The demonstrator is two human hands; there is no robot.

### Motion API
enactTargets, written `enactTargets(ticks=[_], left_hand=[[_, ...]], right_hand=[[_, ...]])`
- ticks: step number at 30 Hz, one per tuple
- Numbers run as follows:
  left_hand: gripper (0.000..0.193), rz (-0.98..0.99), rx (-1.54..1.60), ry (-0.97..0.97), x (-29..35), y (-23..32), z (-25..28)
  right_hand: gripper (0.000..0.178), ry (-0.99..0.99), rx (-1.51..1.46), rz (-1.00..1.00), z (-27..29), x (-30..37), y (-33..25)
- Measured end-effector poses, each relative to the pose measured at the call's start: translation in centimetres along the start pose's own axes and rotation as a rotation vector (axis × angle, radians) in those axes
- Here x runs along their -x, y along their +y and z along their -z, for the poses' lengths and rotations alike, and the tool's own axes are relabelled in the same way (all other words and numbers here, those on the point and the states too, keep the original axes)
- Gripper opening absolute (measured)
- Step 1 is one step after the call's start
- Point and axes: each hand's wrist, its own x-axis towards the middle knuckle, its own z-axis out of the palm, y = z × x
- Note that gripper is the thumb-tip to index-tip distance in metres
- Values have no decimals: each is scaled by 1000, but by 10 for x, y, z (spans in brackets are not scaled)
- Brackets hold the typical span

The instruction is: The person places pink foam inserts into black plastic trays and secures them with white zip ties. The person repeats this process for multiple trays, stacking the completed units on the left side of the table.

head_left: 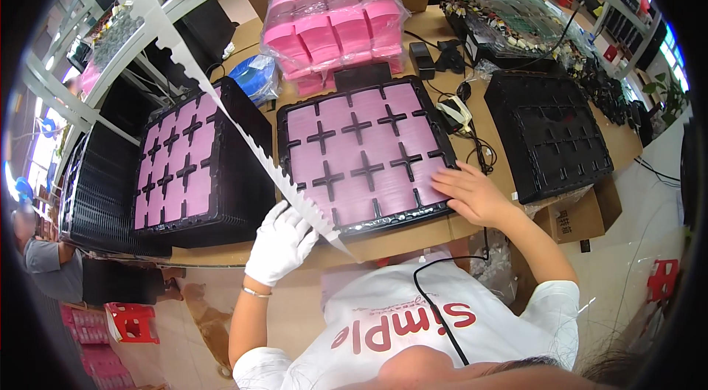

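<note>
A black tray (366,224) with cross-shaped dividers lies in front of me, its compartments filled with flat pink pieces (346,145). My bare right hand (476,194) lies with fingers stretched out over the tray's right front part, touching the pink surface or just above it. At the front left corner is my left hand (280,246) in a white glove, fingers extended near the rim. A pale strip with a toothed edge (254,146) runs diagonally past those fingertips and covers part of the tray's left side. Neither hand appears to hold anything.
To the left stands a tall stack of black trays (247,132) with pink pieces on top. More black trays (549,135) are stacked at the right. Behind are plastic-wrapped pink blocks (335,25), a blue roll (254,78), cables (479,150) and circuit boards (509,17).
</note>
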Motion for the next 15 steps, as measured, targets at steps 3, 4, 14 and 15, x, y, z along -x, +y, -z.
enactTargets(ticks=[3,4,14,15], left_hand=[[10,31,-7,80,11,0,-2],[8,62,28,92,15,1,1],[44,887,408,18,32,0,-19],[38,796,337,185,47,-10,-40]], right_hand=[[32,-40,-24,-31,-10,13,11],[33,-92,-63,-61,-9,23,22],[66,217,-138,-456,-40,15,-10],[69,230,-182,-458,-43,15,-9]])
